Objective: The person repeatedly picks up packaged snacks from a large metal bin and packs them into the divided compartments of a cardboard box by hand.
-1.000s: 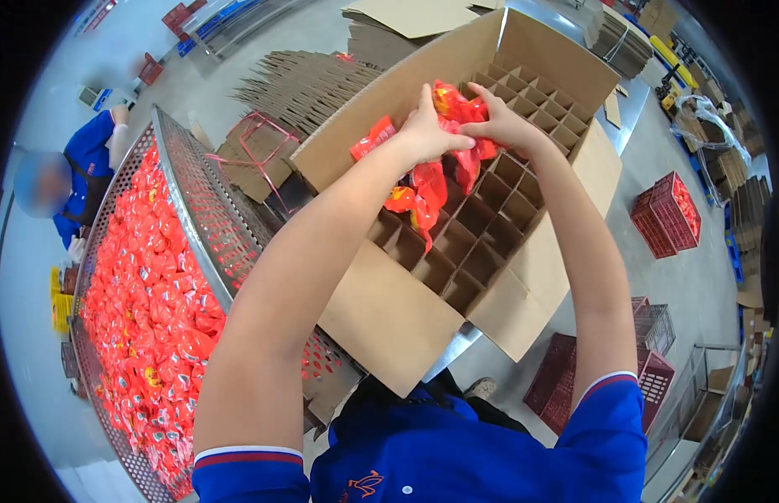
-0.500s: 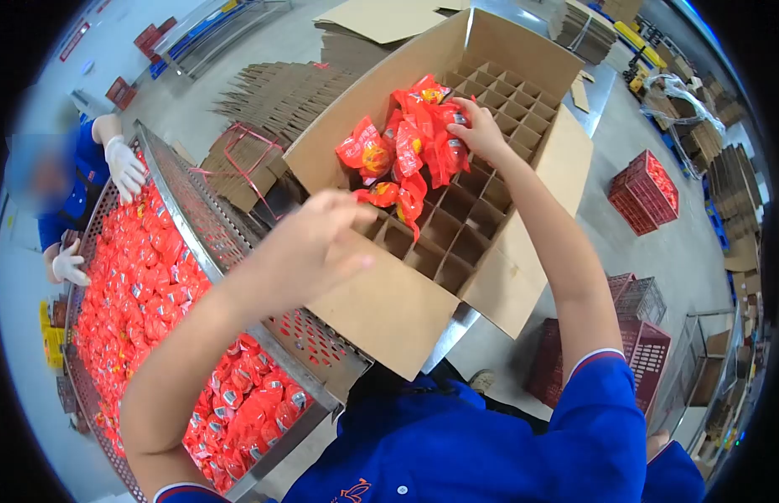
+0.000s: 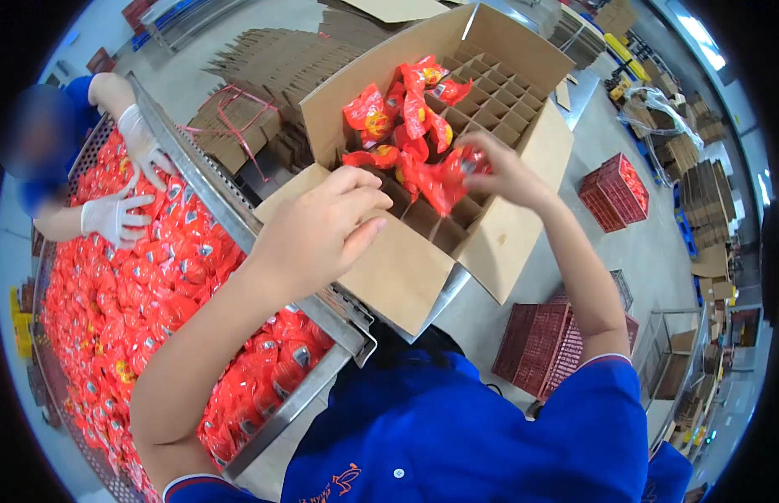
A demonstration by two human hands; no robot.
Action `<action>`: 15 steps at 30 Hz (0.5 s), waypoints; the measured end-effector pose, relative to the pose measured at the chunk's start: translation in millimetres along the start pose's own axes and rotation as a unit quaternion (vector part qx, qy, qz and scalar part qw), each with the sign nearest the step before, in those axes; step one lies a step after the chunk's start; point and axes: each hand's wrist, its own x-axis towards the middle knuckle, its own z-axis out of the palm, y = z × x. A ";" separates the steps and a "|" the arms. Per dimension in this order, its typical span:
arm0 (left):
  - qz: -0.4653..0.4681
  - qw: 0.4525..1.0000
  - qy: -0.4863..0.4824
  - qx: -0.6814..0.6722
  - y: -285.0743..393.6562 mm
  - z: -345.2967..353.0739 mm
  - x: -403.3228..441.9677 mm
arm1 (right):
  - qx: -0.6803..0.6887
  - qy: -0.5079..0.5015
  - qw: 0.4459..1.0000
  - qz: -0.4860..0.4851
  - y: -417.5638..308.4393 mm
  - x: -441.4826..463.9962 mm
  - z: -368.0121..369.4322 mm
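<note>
A cardboard box (image 3: 395,271) with a grid of cardboard dividers (image 3: 494,96) stands open before me. Several red plastic-wrapped packets (image 3: 368,116) lie in a loose heap on the dividers. My right hand (image 3: 508,174) is over the right side of the box, its fingers bent around a red packet (image 3: 446,178) at the heap's edge; motion blurs the fingertips. Above the box's near left flap, my left hand (image 3: 318,230) hangs with loosely bent fingers and the thumb apart. Nothing shows in it.
A perforated metal bin (image 3: 207,214) full of red packets is on my left. Across it, a co-worker's white-gloved hands (image 3: 117,216) touch the packets. Flattened cardboard (image 3: 280,80) is stacked behind. Maroon crates (image 3: 532,348) stand on the floor to the right.
My right hand has moved down and toward me from the heap's far right. My left hand has shifted slightly. The co-worker's gloved hands have moved right over the packets.
</note>
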 end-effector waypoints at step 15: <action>-0.150 0.956 -0.089 0.238 86.0 5.3 13.0 | -0.234 -0.025 0.925 -0.299 64.9 19.3 63.8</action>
